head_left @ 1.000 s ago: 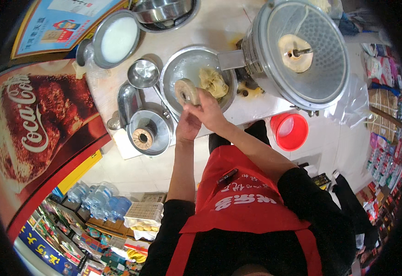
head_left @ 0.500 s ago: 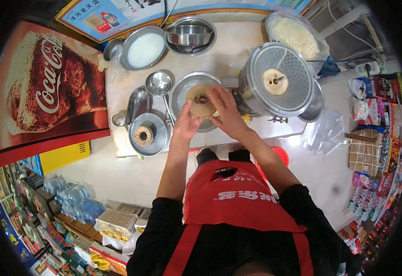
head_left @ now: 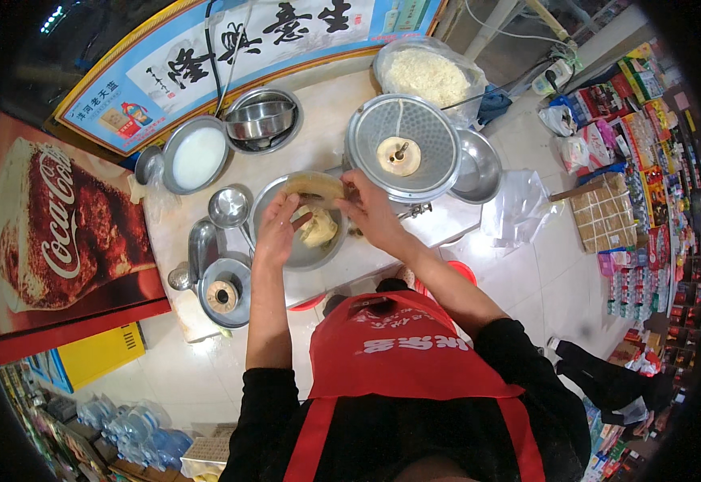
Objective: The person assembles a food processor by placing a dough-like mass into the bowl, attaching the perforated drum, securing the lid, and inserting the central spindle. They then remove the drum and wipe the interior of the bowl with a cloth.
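Note:
Both my hands hold a tan ring-shaped piece (head_left: 316,186) above a metal basin (head_left: 267,210), its round side tilted up and away. My left hand (head_left: 274,233) is closed on its left edge, and my right hand (head_left: 373,215) grips the right edge. Beneath it in the basin sits a pale yellow lump (head_left: 318,229). Just right of the basin stands a metal machine drum (head_left: 439,157) with perforated walls; a pale disc (head_left: 397,156) with a bolt is at its centre. Whether the held piece is stone or mesh I cannot tell.
A ladle (head_left: 228,207), a metal scoop (head_left: 203,249) and a small bowl (head_left: 238,313) with a tan ring (head_left: 221,297) lie left. Behind are a basin of white liquid (head_left: 198,155) and a bag of pale crumbs (head_left: 427,76). Another person's legs (head_left: 599,373) show at right.
The tan piece has been tipped from lying flat toward the view to standing on edge, uncovering the pale lump. My right hand has moved from over its face to its edge. The view has shifted.

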A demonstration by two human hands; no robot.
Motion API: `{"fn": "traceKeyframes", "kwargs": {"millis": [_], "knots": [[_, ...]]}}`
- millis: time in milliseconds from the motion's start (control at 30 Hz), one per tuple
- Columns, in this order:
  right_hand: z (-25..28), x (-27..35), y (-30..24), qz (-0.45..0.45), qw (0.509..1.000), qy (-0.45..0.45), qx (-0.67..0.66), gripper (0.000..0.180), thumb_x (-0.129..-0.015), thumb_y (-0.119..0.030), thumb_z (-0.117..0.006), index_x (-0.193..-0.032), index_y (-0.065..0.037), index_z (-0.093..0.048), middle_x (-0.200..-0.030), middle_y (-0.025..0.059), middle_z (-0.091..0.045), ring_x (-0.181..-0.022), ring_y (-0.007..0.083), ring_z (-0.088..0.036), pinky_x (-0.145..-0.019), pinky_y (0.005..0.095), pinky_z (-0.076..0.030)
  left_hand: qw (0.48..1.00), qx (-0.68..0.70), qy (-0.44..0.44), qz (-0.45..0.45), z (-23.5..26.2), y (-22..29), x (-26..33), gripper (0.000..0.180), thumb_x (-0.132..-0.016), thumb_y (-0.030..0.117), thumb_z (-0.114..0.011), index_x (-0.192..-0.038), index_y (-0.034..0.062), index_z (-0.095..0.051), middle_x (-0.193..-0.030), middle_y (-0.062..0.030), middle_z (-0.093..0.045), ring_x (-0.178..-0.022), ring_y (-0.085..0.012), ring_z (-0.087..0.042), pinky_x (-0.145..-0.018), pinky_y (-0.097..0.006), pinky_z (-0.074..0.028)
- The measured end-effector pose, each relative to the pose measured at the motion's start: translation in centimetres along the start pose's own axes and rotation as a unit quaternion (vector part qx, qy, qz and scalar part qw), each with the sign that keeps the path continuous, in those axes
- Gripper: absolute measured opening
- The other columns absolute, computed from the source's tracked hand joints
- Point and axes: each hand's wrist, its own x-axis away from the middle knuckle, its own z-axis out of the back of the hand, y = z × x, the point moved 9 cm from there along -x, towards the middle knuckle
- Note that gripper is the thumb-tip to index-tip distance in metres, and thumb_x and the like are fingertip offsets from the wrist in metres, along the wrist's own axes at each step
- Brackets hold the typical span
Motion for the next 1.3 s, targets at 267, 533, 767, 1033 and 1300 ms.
{"fn": "traceKeyframes", "kwargs": {"millis": [267, 533, 767, 1033, 1300], "knots": [[3.2, 1.7, -6.6, 0.261, 0.891, -0.051, 0.368, 0.031, -0.079, -0.004, -0.067, -0.108, -0.006, -0.056, -0.124, 0.0122, -0.053, -0.112, 0.0360, -0.054, -0.084, 0.0419, -0.052, 0.986, 0.122, -0.022, 0.115, -4.1, -2.0, -2.5, 0.042, -0.091, 0.036, -0.066, -0.115, 0.0017, -0.060, -0.110, -0.0093, -0.067, -0.093, -0.0181, -0.066, -0.086, -0.034, -0.055], [7.4, 0.4, -3.2, 0.082, 0.974, -0.012, 0.209, 0.106, -0.071, -0.030, -0.084, -0.149, -0.007, -0.016, -0.145, 0.0309, -0.026, -0.137, 0.0437, -0.028, -0.113, 0.0450, -0.029, 0.982, -0.179, -0.027, -0.049, -12.2, 1.7, -4.0, 0.031, -0.092, 0.028, -0.066, -0.097, -0.0024, -0.069, -0.082, -0.0015, -0.066, -0.071, -0.0100, -0.060, -0.060, -0.028, -0.048], [15.5, -1.1, 2.7, -0.069, 0.961, 0.113, -0.245, 0.086, -0.086, -0.030, -0.070, -0.150, -0.010, -0.015, -0.133, 0.0129, -0.039, -0.116, 0.0286, -0.050, -0.096, 0.0401, -0.048, 0.929, -0.329, -0.160, -0.055, -20.7, 0.5, -9.0, 0.034, -0.093, 0.030, -0.060, -0.111, 0.0026, -0.068, -0.097, -0.0076, -0.069, -0.086, -0.0218, -0.064, -0.076, -0.032, -0.047], [20.4, 0.2, 6.6, -0.071, 0.879, 0.157, -0.444, 0.051, -0.095, -0.035, -0.060, -0.132, -0.006, -0.042, -0.120, 0.0117, -0.056, -0.109, 0.0250, -0.059, -0.093, 0.0429, -0.053, 0.447, -0.852, -0.268, -0.048, -18.6, -8.6, -12.6, 0.045, -0.084, 0.008, -0.049, -0.127, 0.0113, -0.062, -0.135, -0.0105, -0.057, -0.141, -0.0285, -0.034, -0.116, -0.058, 0.003], [19.3, 0.9, 8.7, -0.055, 0.870, 0.105, -0.478, 0.060, -0.093, -0.043, -0.060, -0.137, -0.007, -0.040, -0.126, 0.0138, -0.054, -0.115, 0.0279, -0.057, -0.097, 0.0438, -0.048, 0.384, -0.868, -0.313, -0.036, -18.7, -9.1, -12.4, 0.059, -0.084, 0.003, -0.045, -0.139, 0.0220, -0.052, -0.138, -0.0091, -0.055, -0.138, -0.0304, -0.037, -0.117, -0.057, -0.006]]}}
